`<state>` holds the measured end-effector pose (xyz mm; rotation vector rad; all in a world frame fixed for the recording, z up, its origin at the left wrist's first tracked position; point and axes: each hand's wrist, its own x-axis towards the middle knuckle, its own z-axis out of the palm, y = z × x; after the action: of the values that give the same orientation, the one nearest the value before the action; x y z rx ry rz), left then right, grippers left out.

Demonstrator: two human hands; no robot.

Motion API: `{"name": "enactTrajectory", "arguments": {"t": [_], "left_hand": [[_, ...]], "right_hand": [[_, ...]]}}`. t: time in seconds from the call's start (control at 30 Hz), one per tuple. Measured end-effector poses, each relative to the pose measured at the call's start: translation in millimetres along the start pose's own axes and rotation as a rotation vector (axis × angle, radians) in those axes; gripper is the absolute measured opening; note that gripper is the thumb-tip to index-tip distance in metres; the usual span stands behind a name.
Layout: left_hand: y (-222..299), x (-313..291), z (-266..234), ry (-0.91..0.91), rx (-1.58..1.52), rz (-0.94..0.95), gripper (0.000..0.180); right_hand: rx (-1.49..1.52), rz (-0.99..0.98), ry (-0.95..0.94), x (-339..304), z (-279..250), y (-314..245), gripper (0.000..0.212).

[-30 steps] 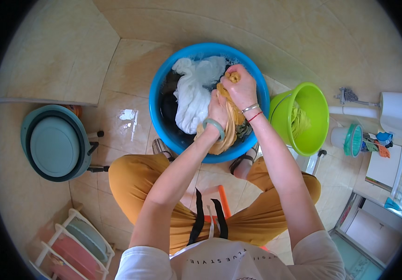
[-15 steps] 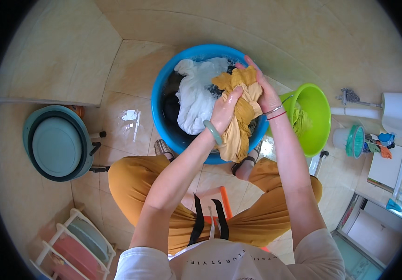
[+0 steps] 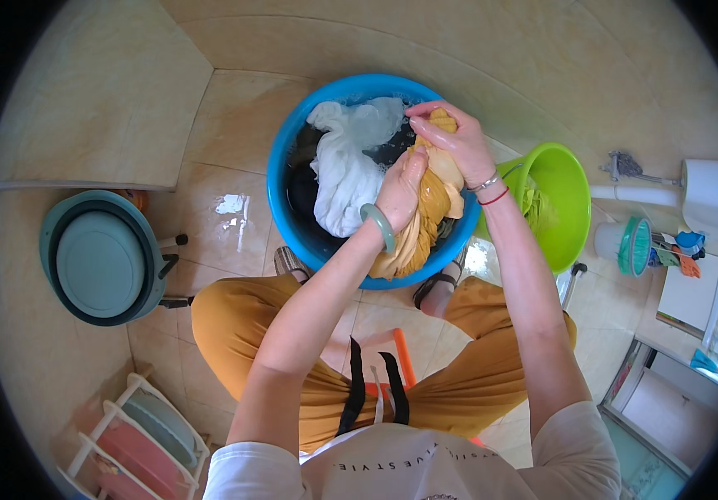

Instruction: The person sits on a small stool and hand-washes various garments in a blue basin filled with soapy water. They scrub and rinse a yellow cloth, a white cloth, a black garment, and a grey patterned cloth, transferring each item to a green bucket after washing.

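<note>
Over the right side of a blue basin (image 3: 276, 196), both my hands grip one wet mustard-yellow garment (image 3: 434, 196). My left hand (image 3: 401, 187), below a green bangle, is closed round its middle. Curled over the upper end of the same cloth is my right hand (image 3: 456, 142), a thin bracelet and a red string at its wrist. The garment's lower end hangs at the basin's near rim. Beside it in the basin lies a bunched white garment (image 3: 344, 179). Dark wet cloth (image 3: 299, 190) sits in the water around the white one.
A green bucket (image 3: 574, 208) with yellow-green cloth (image 3: 536, 204) inside stands right of the basin. A folding grey-blue basin (image 3: 101, 262) is at the left. Lower left is a white rack (image 3: 113, 408) of basins. My feet flank the blue basin's near side. A small bin (image 3: 613, 242) stands farther right.
My right hand has curled its fingers over the upper end of the yellow garment. The cloth is bunched more tightly, and its lower end has shifted slightly left.
</note>
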<state>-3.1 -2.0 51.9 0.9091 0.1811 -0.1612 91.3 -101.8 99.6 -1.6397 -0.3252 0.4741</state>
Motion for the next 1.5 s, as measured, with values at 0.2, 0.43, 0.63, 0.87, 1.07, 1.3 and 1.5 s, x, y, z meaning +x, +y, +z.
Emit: {"name": "enactTrajectory", "arguments": {"t": [0.2, 0.43, 0.63, 0.87, 1.07, 1.3, 1.5], "left_hand": [[-16.6, 1.2, -10.0, 0.134, 0.428, 0.133, 0.059], [-22.0, -3.2, -8.4, 0.261, 0.638, 0.098, 0.054], [-1.9, 0.3, 3.0, 0.292, -0.123, -0.087, 0.067], [46.7, -6.2, 27.4, 0.259, -0.181, 0.098, 0.091], [37.0, -7.3, 24.9, 0.395, -0.044, 0.237, 0.074], [4.3, -34.7, -6.6, 0.495, -0.156, -0.432, 0.06], [15.9, -9.4, -7.6, -0.194, -0.788, -0.317, 0.079]], "right_hand": [[-0.238, -0.022, 0.117, 5.4, 7.8, 14.4, 0.028], [-0.272, 0.026, 0.167, 7.0, 1.8, 46.7, 0.028], [0.626, 0.127, 0.159, 1.3, -7.3, 47.9, 0.036], [0.566, 0.201, -0.057, -82.3, -7.1, 29.5, 0.072], [0.421, 0.042, 0.33, -87.5, 1.2, 21.2, 0.056], [0.857, -0.111, 0.355, -99.5, -5.0, -13.5, 0.057], [0.756, 0.013, 0.163, -126.2, -22.2, -5.3, 0.06]]}}
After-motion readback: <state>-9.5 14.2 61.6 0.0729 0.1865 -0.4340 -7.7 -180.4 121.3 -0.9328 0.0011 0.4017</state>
